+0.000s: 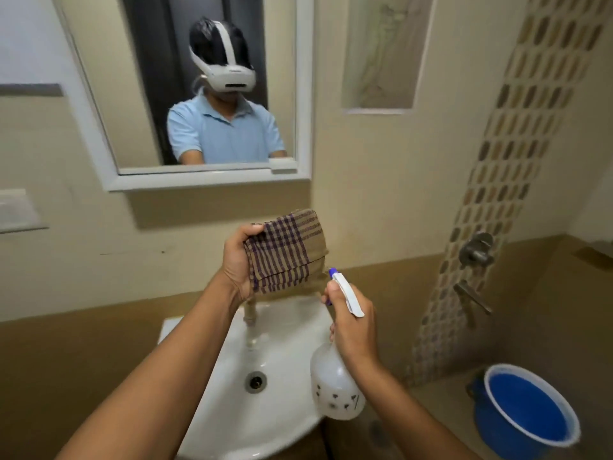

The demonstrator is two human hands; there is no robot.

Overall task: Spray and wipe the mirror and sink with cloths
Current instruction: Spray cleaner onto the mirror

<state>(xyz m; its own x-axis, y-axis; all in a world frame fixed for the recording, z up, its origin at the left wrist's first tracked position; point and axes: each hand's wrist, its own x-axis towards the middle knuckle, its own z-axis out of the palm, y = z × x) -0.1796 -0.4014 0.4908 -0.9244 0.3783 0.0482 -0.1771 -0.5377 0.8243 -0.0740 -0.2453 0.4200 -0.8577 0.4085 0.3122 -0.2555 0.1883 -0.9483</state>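
Note:
My left hand (237, 263) holds a folded brown cloth with purple checks (285, 250) up above the sink, below the mirror. My right hand (353, 330) grips the neck of a translucent white spray bottle (335, 390); its white trigger head with a blue nozzle (332, 272) points toward the cloth, close to its lower right corner. The white-framed mirror (139, 94) hangs on the wall at upper left and reflects a person in a light blue shirt. The white sink (282, 386) lies below my hands, its drain (255, 381) in the middle. The tap (249, 315) is partly hidden behind my left wrist.
A blue bucket (524, 413) stands on the floor at lower right. Metal shower taps (477, 250) stick out of the mosaic tile strip on the right wall. A recessed niche (381, 51) sits right of the mirror. A white plate (15, 210) is on the left wall.

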